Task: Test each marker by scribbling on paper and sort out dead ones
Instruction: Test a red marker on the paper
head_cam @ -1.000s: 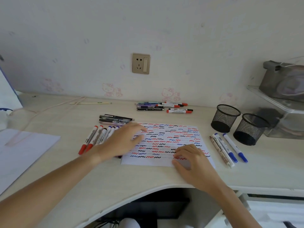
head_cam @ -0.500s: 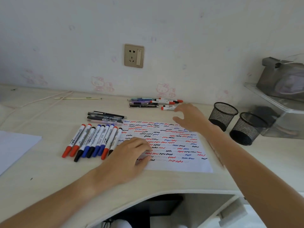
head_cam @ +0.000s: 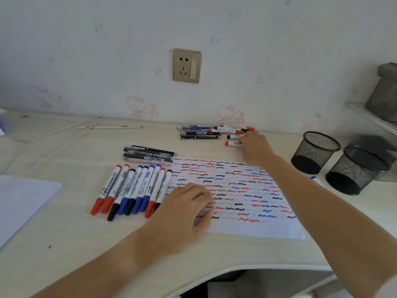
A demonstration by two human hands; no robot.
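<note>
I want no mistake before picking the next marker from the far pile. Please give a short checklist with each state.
1. Right hand at the far pile of markers: ok.
2. Marker already gripped: cannot tell, fingers hide it.
3. Left hand rests on the paper: ok.
4. Bare space left on the paper's near edge: ok.
5. Tested row of markers lies apart from the paper: ok.

Two bare forearms in view, no sleeves visible anywhere up to the frame edge. Left hand (head_cam: 184, 209): no ring, watch, band or glove; knuckles and the backs of the fingers visible, nails not clearly readable. Right hand (head_cam: 255, 147): also bare, nothing on the wrist behind the fingers. Fingertips mostly out of sight from this angle. No markings or ink stains that can be made out on either hand.
</note>
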